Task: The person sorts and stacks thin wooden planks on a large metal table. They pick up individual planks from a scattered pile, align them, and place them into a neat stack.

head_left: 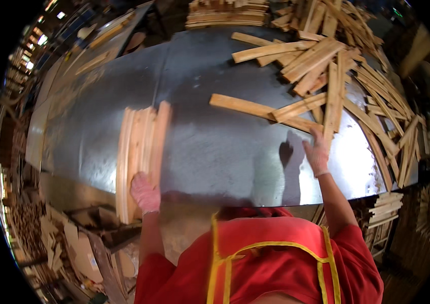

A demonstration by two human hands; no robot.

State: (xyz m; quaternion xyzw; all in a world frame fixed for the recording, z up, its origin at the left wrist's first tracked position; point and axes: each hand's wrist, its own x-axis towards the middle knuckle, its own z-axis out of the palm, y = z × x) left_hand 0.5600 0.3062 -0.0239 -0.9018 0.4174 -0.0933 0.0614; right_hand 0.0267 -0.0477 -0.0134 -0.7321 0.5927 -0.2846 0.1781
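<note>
My left hand [145, 193], in a pale glove, lies on the near part of a row of wooden slats [136, 142] at the left edge of the metal table. Its fingers are slightly blurred and look closed on the wood. The rightmost slat [162, 137] of that row leans a little and is smeared by motion. At the right, my gloved right hand [318, 154] touches the near end of a wooden slat [332, 96] in a loose pile. Its thumb stands apart from the fingers, and the fingertips are partly hidden against the wood.
A dark metal table [200, 157] spreads before me. Loose slats heap up at its right side [377, 101], and a neat stack of slats [227, 15] stands beyond its far edge. Offcuts and cardboard [81, 248] lie below left. More stacked wood [384, 207] sits below right.
</note>
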